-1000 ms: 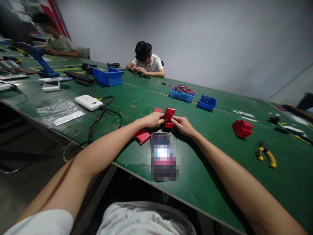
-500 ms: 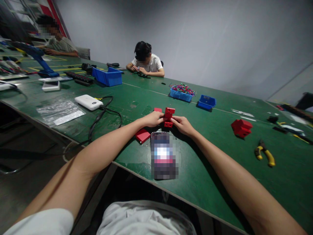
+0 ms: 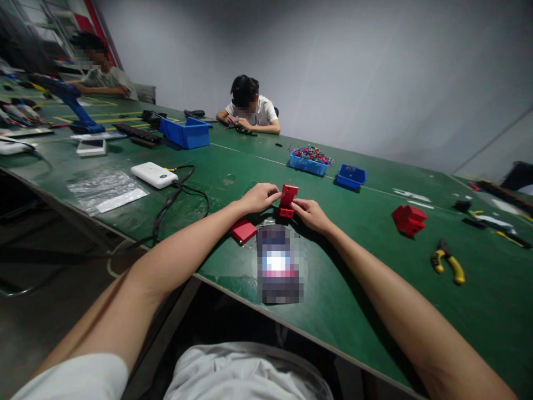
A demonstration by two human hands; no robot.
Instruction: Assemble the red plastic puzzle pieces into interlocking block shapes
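A red bracket-like part with holes stands upright on the green table. My right hand pinches its right side low down, between thumb and finger. On the other side, my left hand is close to the bracket's upper left edge, thumb and fingers slightly apart. Whether its fingertips touch the bracket I cannot tell. Below the left wrist lies a flat red block. A phone with a lit, blurred screen rests on the table between my forearms, just in front of the bracket.
To the right are another red part and yellow-handled pliers. Farther back stand a blue bin of colourful wires and a smaller blue bin. A white power bank with black cables lies left. A person works across the table.
My left hand has come off the bracket's side and shifted slightly up, covering a red piece seen behind it before. The right hand keeps its pinch. The view has tilted slightly.
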